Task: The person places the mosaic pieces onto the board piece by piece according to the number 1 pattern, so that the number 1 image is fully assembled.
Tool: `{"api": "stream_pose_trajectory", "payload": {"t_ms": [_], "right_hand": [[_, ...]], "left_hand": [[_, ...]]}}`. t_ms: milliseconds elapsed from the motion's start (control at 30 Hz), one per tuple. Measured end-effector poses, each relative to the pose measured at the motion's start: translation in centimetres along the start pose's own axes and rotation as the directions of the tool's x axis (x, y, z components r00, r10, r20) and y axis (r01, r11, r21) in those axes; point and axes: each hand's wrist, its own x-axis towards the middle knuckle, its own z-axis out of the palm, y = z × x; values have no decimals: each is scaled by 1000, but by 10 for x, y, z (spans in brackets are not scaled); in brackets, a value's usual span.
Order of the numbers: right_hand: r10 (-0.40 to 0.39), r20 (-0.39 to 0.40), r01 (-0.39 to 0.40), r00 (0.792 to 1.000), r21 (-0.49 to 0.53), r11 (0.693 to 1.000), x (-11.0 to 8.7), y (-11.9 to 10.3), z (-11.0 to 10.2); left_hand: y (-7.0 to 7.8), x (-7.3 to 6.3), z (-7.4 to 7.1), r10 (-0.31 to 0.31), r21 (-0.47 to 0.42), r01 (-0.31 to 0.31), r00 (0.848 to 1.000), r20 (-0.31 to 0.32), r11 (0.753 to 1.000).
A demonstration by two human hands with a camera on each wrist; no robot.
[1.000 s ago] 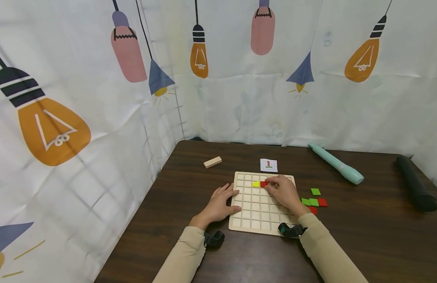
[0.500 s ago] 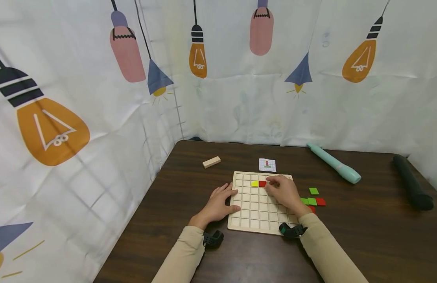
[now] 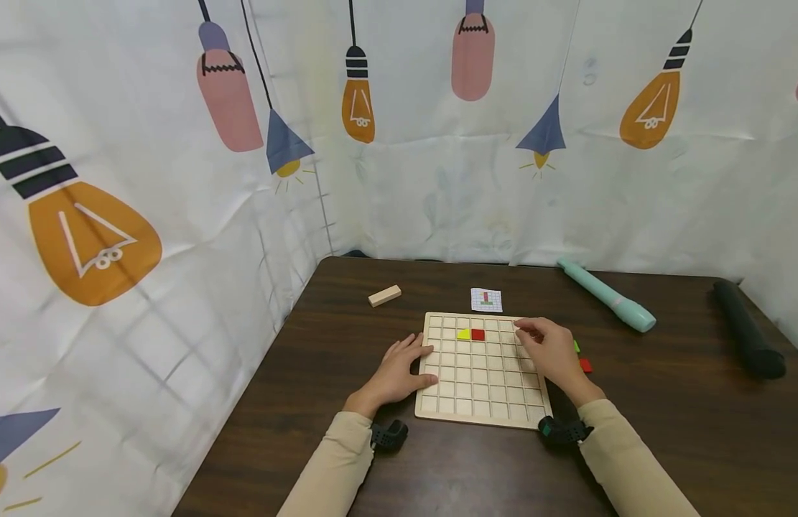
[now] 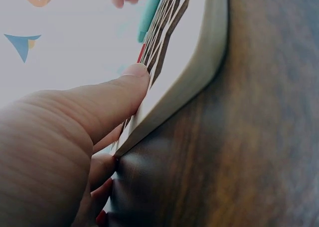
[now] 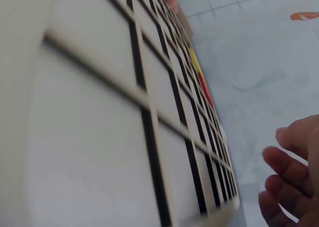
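A pale wooden grid board [image 3: 479, 393] lies flat on the dark table. My left hand [image 3: 392, 372] rests at its left edge with the fingers spread; in the left wrist view its thumb [image 4: 114, 95] lies on the board's rim. Side by side in the upper cells sit a yellow piece [image 3: 463, 334] with a slanted side and a red square tile [image 3: 478, 334]. Over the board's upper right side hovers my right hand [image 3: 555, 353]. Its fingers [image 5: 286, 169] are loosely bent, with nothing between them in the right wrist view.
A small printed pattern card [image 3: 486, 300] lies behind the board, and a wooden block [image 3: 384, 296] at the back left. A green tile [image 3: 576, 347] and a red tile [image 3: 586, 365] show partly behind the right hand. Further right lie a mint-green club-shaped object [image 3: 608, 298] and a black cylinder [image 3: 749, 332].
My right hand has lifted off the red tile and moved right, leaving the tile beside the yellow piece. It now covers some of the loose tiles. The left hand stays put.
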Motion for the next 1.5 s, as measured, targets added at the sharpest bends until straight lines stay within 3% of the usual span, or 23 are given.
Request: {"api": "stream_pose_trajectory", "payload": {"t_ms": [267, 500, 833, 1033, 1233, 1500], "right_hand": [[-21, -28, 19, 999, -48, 999, -13, 9, -32], [34, -14, -35, 999, -98, 995, -28, 19, -52], [97, -60, -105, 993, -152, 983, -36, 35, -73], [151, 49, -140, 987, -175, 974, -40, 49, -85], [201, 189, -163, 961, -202, 966, -45, 58, -92], [198, 234, -154, 952, -194, 969, -46, 61, -91]], "left_hand": [[-1, 2, 0, -13, 8, 13, 1000, -9, 1000], [-2, 1, 0, -12, -3, 12, 1000, -13, 1000], [-3, 1, 0, -3, -7, 3, 1000, -7, 1000], [-2, 2, 0, -1, -1, 1, 1000, -9, 1000], [-3, 2, 1, 2, -12, -2, 1000, -6, 1000], [-2, 0, 0, 11, -13, -11, 1000, -7, 1000]]}}
